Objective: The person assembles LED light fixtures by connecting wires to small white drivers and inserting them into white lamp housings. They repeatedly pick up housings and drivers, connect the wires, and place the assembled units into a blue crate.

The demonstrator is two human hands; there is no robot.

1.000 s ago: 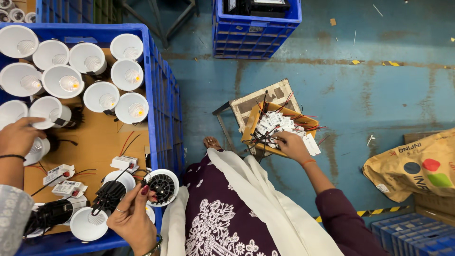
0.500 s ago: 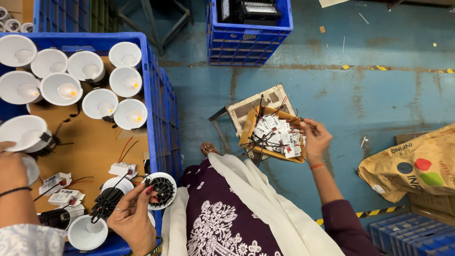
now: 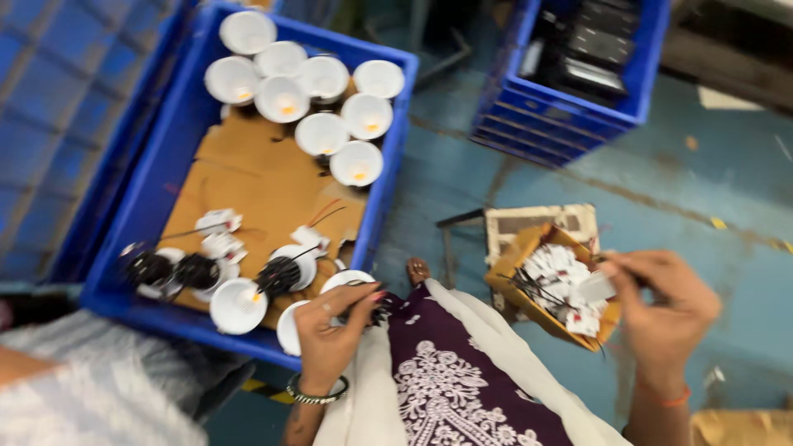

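Observation:
My left hand (image 3: 329, 334) grips a round white lamp fitting (image 3: 351, 285) with a dark centre, at the near edge of a blue crate (image 3: 178, 132). My right hand (image 3: 665, 310) pinches a small white wired part (image 3: 596, 286) just above a tilted cardboard box (image 3: 512, 264) full of similar white parts (image 3: 555, 277). The box rests on the blue floor, to the right of my lap. Motion blur hides the fine detail.
The crate has a cardboard liner (image 3: 260, 177), several white round fittings (image 3: 285, 97) at its far end and some with black backs (image 3: 173, 271) near me. A second blue crate (image 3: 570, 120) holds dark items. Another person's pale sleeve (image 3: 99, 388) is at the lower left. My foot (image 3: 417, 269) shows.
My right hand has lifted a small white part up out of the cardboard box. The other person's hand with a white fitting has left the crate. The view swung left.

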